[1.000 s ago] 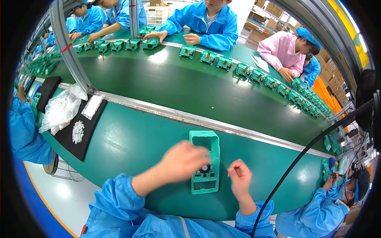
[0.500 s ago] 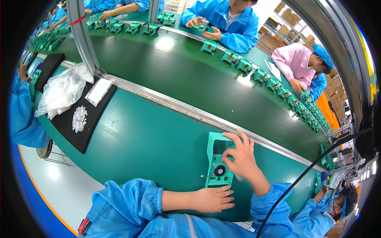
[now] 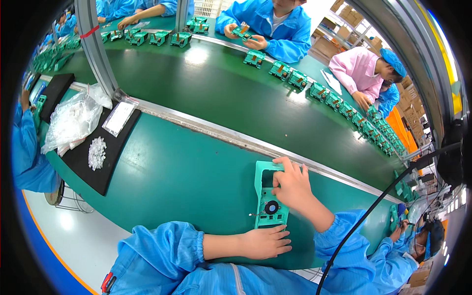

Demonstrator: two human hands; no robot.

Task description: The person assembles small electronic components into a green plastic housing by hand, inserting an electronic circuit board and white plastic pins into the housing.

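A light-green plastic housing (image 3: 262,194) lies on the green worktable in front of me. It has a rectangular opening at its far end and a round black speaker-like part (image 3: 271,207) with a small wire near its close end. My left hand (image 3: 265,243) lies along the housing's near edge, fingers stretched out and touching it; its thumb is hidden. My right hand (image 3: 295,184) grips the far right corner. Its index finger reaches onto the far rim, and its bent thumb is at the opening's right side.
At the left, a black mat (image 3: 105,169) bears a pile of small clear pieces (image 3: 97,153) and a plastic bag (image 3: 73,123). A metal rail (image 3: 216,133) separates my worktable from a dark green belt (image 3: 196,88). Green assemblies (image 3: 297,78) line its far side, where co-workers sit. A black cable (image 3: 378,206) hangs at right.
My right hand's index finger and thumb, earlier curled close together, are now farther apart on the housing. My left hand stays at the near edge. The view has shifted slightly.
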